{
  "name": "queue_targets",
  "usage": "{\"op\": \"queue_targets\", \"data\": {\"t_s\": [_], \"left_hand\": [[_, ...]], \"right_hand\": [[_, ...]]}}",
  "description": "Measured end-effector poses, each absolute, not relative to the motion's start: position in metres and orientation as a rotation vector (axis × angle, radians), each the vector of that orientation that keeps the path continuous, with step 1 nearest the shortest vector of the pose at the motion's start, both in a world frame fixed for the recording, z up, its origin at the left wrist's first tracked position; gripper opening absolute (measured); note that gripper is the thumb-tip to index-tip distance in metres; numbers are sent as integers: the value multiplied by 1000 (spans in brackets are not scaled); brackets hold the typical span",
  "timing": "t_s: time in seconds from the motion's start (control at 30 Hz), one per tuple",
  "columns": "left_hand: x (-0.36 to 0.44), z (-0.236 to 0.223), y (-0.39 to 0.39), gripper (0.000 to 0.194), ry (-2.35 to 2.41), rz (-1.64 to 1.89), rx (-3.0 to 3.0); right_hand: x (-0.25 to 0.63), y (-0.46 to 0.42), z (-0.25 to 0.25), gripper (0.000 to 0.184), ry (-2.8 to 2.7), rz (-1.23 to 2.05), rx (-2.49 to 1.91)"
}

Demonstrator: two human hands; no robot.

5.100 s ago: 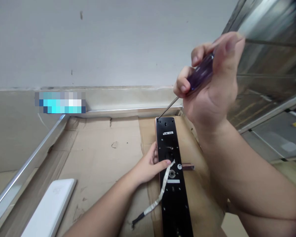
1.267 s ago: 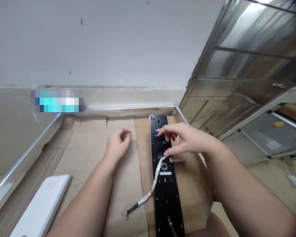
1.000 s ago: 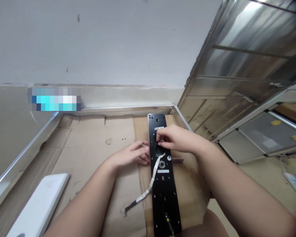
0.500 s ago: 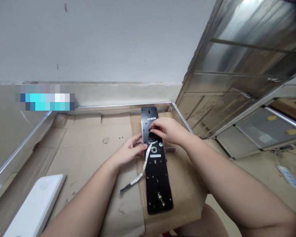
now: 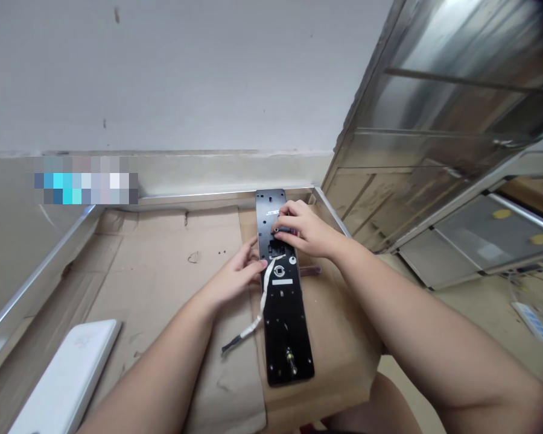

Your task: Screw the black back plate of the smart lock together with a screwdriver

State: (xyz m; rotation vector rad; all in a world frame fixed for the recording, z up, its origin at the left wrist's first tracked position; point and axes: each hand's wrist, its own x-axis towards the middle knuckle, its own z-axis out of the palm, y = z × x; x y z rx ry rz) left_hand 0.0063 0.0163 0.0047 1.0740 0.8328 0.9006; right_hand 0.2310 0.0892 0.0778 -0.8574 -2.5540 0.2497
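A long black lock plate (image 5: 283,313) lies lengthwise on a sheet of cardboard (image 5: 172,283). A white ribbon cable (image 5: 259,307) trails from its middle toward the lower left. My right hand (image 5: 305,229) rests over the plate's upper part, fingers curled and pinched on a small dark part I cannot make out. My left hand (image 5: 235,277) lies against the plate's left edge with its fingers stretched out flat, touching it. A small brass-coloured piece (image 5: 290,360) sits near the plate's near end.
A white flat panel (image 5: 67,380) lies at the lower left on the cardboard. Metal rails (image 5: 40,283) frame the left and far sides. A shiny metal cabinet (image 5: 438,150) rises on the right. A pale wall stands behind.
Five seconds ago my right hand held a purple-handled screwdriver to the plate's far end; it is gone. My right hand has since come down onto the upper plate, my left to its edge.
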Motion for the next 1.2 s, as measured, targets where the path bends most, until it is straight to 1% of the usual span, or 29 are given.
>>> {"op": "queue_targets", "data": {"t_s": [0.07,0.13,0.2,0.3,0.33,0.37,0.47,0.57,0.77,0.9,1.03,1.1,1.2], "left_hand": [[3,7,16,76,917,937,1163],[0,9,17,73,1042,1000,1338],[-3,13,16,59,1171,1080,1581],[-5,22,14,25,1177,1131,1883],[-4,24,13,17,1138,1130,1931],[-4,26,11,14,1105,1126,1950],[-1,30,6,17,1076,1126,1883],[3,32,-2,14,1032,1153,1744],[18,35,-17,19,835,1157,1279],[19,33,-13,22,726,1204,1061],[8,32,0,33,747,1260,911],[2,33,5,37,748,1328,826],[-3,36,8,38,719,1390,756]], "right_hand": [[232,87,82,16,-2534,238,-850],[232,85,85,16,-2512,231,-825],[232,83,88,16,-2493,219,-802],[232,80,91,16,-2473,191,-776],[232,79,92,16,-2460,178,-765],[231,78,93,15,-2443,168,-752],[229,74,94,14,-2371,138,-723],[227,69,95,13,-2292,120,-729],[224,66,93,12,-2165,169,-714],[222,66,90,15,-2018,277,-684],[224,62,91,13,-1910,514,-696],[224,58,93,18,-2015,607,-719],[221,53,93,46,-2214,665,-690]]}}
